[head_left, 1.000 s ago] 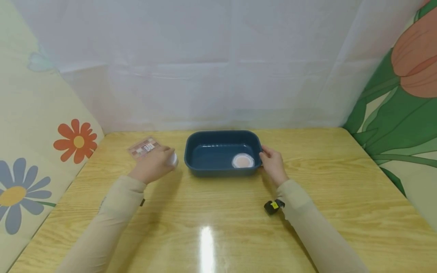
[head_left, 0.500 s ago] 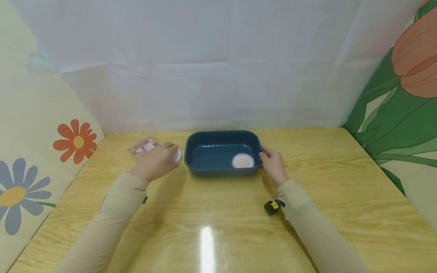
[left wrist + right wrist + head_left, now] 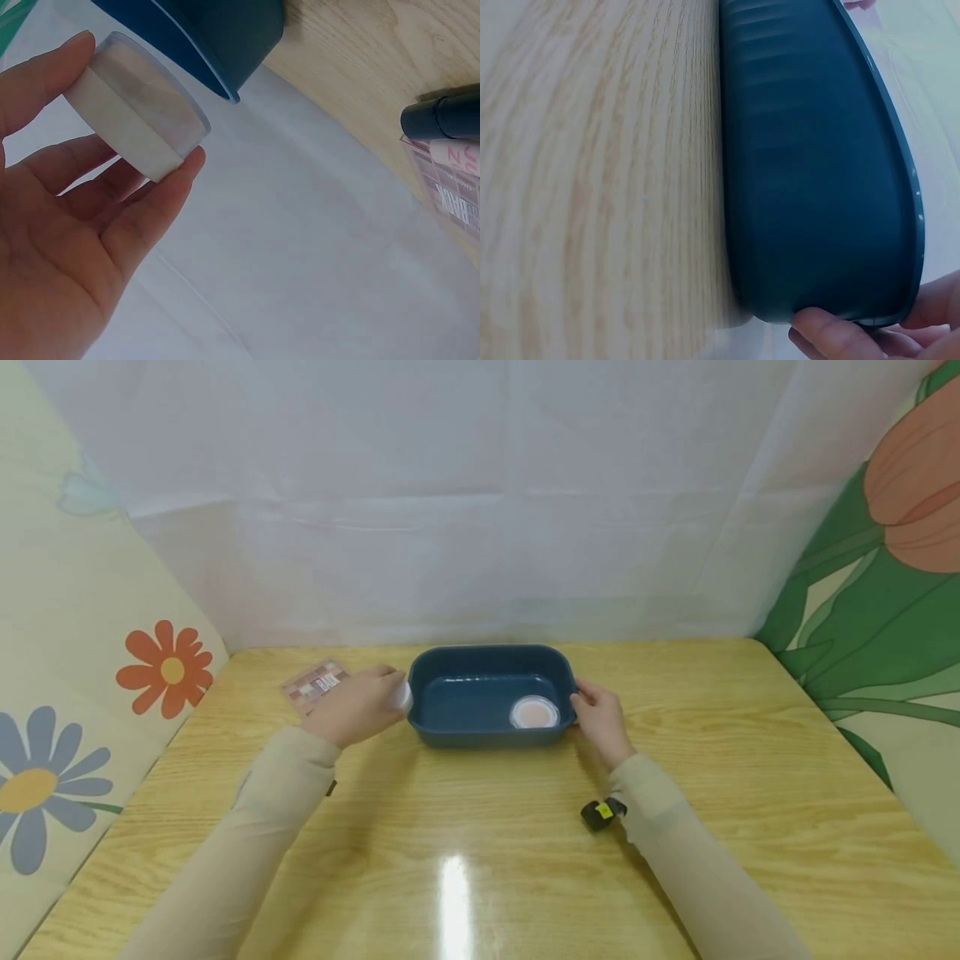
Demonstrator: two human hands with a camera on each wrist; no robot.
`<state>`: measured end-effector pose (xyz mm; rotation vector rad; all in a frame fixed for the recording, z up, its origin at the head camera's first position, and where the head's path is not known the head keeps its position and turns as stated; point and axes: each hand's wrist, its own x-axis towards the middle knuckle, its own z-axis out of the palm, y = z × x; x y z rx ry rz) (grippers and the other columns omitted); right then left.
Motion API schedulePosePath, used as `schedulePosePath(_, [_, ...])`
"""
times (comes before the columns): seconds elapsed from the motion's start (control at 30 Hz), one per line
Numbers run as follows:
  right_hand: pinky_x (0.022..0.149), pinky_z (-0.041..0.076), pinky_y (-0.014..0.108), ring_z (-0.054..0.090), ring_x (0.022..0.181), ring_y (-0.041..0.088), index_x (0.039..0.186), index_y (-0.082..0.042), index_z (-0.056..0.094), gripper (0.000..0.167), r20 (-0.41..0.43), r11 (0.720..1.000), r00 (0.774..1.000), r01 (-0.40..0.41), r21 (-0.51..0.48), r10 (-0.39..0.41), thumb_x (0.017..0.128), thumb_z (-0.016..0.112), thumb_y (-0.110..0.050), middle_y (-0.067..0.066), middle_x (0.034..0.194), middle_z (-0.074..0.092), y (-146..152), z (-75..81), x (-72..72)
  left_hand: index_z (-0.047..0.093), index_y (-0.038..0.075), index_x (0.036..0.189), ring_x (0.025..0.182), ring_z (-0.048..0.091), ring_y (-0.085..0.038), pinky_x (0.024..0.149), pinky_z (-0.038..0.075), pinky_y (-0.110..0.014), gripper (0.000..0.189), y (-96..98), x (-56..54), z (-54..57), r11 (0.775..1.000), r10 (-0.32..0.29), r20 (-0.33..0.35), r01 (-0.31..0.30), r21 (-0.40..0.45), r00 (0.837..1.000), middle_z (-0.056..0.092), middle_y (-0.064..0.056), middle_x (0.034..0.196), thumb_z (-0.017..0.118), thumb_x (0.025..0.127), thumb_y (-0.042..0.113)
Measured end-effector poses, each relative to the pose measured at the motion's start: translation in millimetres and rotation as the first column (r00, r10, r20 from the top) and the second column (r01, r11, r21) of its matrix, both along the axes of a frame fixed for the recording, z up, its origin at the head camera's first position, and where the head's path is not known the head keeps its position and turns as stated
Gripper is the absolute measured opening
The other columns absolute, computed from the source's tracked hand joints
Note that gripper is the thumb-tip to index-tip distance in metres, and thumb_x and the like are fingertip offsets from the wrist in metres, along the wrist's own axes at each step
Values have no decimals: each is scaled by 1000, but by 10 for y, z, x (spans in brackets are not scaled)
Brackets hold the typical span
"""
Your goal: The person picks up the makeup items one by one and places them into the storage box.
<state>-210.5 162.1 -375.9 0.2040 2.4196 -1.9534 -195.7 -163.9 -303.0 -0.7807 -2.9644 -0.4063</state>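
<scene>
A deep blue rectangular bin stands on the wooden table. Inside its near right corner lies a round white container with a pinkish centre. My left hand pinches a short round powder jar between thumb and fingers; the jar is part clear, part white. In the head view this jar appears right at the bin's left rim, mostly covered by the hand. My right hand grips the bin's right end, with fingers against the outer wall and the thumb at the rim.
Left of the bin lies a flat pink checkered palette with white lettering. In the left wrist view a dark cylindrical tube is beside it. A white cloth hangs behind the table, and flower-patterned panels flank it.
My left hand has moved right and slightly away from me with the powder jar, from over the table to the bin's left rim. The right hand and the bin have stayed put.
</scene>
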Motion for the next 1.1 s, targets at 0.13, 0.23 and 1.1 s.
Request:
schedulePosePath(0.13, [86, 55, 33, 45, 129, 34, 146, 9, 32, 45, 4, 1000, 1000, 1, 10, -1, 103, 39, -2, 28, 144, 41, 4, 1, 6, 60, -9, 120, 88, 65, -35, 75, 55, -45, 37, 35, -11, 7, 1000, -23, -16, 23, 14, 1000, 62, -27, 116, 61, 88, 9])
schedulePosePath(0.23, [86, 55, 34, 45, 129, 34, 146, 9, 32, 45, 6, 1000, 1000, 0, 16, 0, 103, 39, -3, 28, 144, 41, 8, -3, 5, 57, -10, 126, 93, 64, -37, 77, 56, -45, 43, 66, -24, 5, 1000, -21, 2, 21, -6, 1000, 60, -29, 120, 63, 88, 10])
schedulePosePath(1.1, [88, 55, 36, 48, 126, 36, 146, 9, 32, 45, 12, 1000, 1000, -1, 5, 1, 103, 38, -3, 29, 142, 43, 8, -12, -9, 48, -13, 135, 114, 57, -41, 95, 49, -48, 57, 400, -134, 64, 996, -51, 62, 55, -67, 997, 53, -29, 131, 69, 89, 14])
